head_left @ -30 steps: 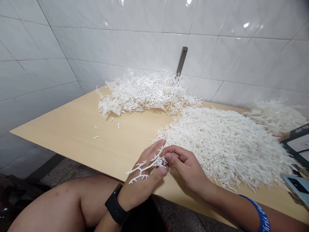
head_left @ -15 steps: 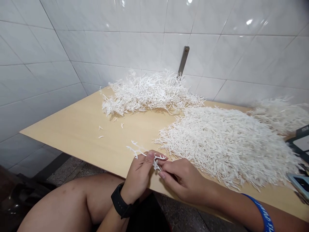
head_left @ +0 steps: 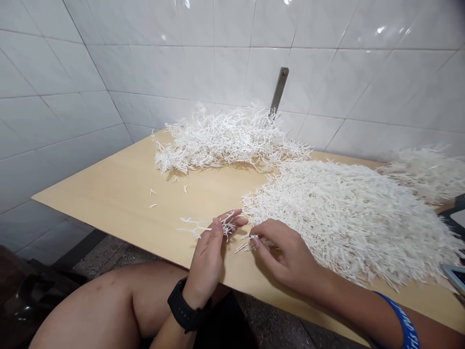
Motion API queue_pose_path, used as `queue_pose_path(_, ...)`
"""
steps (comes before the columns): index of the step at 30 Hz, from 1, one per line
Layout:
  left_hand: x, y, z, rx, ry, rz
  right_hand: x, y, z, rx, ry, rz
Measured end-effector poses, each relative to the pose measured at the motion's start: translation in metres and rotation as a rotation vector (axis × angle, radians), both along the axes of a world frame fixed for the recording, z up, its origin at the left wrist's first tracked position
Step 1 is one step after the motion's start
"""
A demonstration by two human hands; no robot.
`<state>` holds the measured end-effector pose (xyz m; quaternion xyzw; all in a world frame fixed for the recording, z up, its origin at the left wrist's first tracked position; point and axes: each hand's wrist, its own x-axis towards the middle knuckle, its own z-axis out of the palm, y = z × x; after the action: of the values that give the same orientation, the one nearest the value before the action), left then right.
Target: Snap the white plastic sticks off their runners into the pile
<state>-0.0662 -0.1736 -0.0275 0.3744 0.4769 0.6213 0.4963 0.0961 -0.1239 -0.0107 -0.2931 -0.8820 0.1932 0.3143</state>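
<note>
My left hand (head_left: 210, 254), with a black watch on the wrist, pinches a white branched plastic frame (head_left: 198, 225) that sticks out to the left over the table. Just to its right, my right hand (head_left: 286, 252) pinches a few small white plastic sticks (head_left: 245, 244) at its fingertips. That hand sits at the near edge of a large heap of loose white sticks (head_left: 345, 218). Both hands hover over the front edge of the pale wooden table (head_left: 119, 194).
A second heap of tangled white branched frames (head_left: 225, 138) lies at the back by the tiled wall. A few stray bits (head_left: 154, 198) lie left of centre. A metal bracket (head_left: 279, 89) is on the wall. A device corner (head_left: 458, 276) shows at far right. My bare knee (head_left: 109, 310) is below the table.
The hands have drawn apart: the right hand pulled small sticks off the frame and moved right toward the big heap, while the left keeps the frame, now pointing left.
</note>
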Motion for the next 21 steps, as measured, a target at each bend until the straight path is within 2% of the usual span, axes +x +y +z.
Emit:
queue_pose_path(7,-0.0004,-0.0015,0.0019,0.053,-0.072,-0.149,0.0,0.0075,-0.0096,0.053,0.028,-0.086)
queue_pose_path(13,-0.0033,-0.0035,0.0006,0.064,0.081,-0.151,0.0,0.006,-0.0069,0.079,0.065,-0.105)
queue_pose_path(17,-0.0058,-0.0072,0.0024,0.147,0.282,-0.281,0.0004,0.0022,-0.0021,0.083,0.122,-0.001)
queue_pose_path(21,-0.0066,-0.0075,0.004,0.29,0.487,-0.362,0.0003,-0.0001,-0.0005,-0.042,0.187,0.185)
